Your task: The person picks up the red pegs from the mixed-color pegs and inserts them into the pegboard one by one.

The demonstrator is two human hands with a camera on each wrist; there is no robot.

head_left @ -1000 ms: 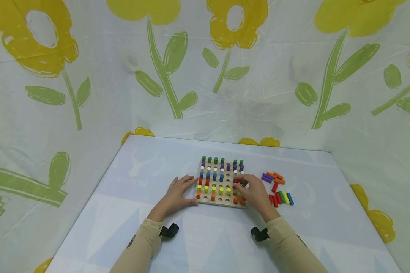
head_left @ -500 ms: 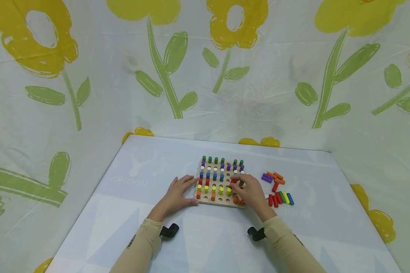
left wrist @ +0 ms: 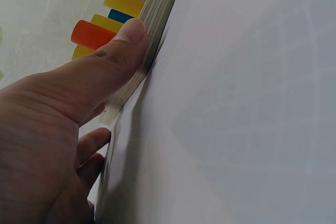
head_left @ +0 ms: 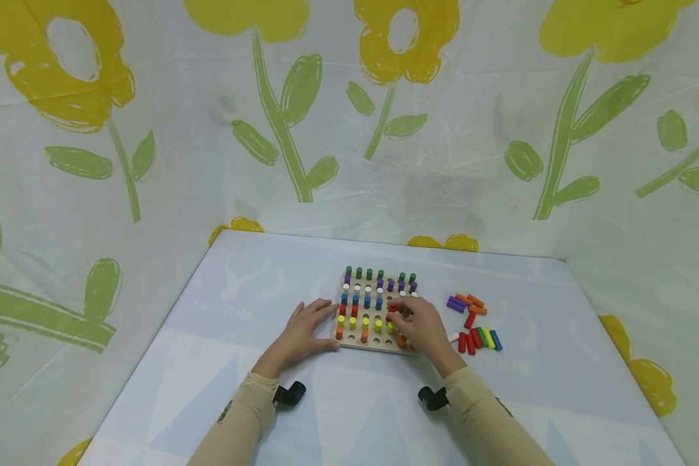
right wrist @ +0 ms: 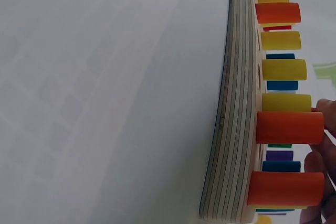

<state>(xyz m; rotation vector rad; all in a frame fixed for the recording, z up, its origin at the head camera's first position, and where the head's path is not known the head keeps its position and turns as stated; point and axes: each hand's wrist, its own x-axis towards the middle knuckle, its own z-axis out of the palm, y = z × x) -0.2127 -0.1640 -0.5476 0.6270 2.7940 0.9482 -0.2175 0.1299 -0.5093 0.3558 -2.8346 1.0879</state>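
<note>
A wooden pegboard (head_left: 373, 347) lies on the table, with rows of green, purple, white, blue, red, yellow and orange pegs standing in it. My left hand (head_left: 299, 333) rests against its left side, fingers extended; in the left wrist view the thumb (left wrist: 113, 61) touches the board's edge. Above the red row, my right hand (head_left: 428, 329) pinches a red peg (head_left: 391, 310) between thumb and fingertips. That hand hides part of the board's right side. Only some fingers (right wrist: 328, 116) show in the right wrist view, behind orange pegs (right wrist: 291, 128).
Right of the board lie loose pegs: purple ones (head_left: 456, 304), orange ones (head_left: 476, 310), red ones (head_left: 463, 343), plus green, yellow (head_left: 489, 339), blue (head_left: 496, 340) and white (head_left: 453, 337). A flower-patterned sheet (head_left: 466, 194) hangs behind the table.
My right hand has shifted left over the red row with the red peg, uncovering the loose white peg. The left hand stays where it was.
</note>
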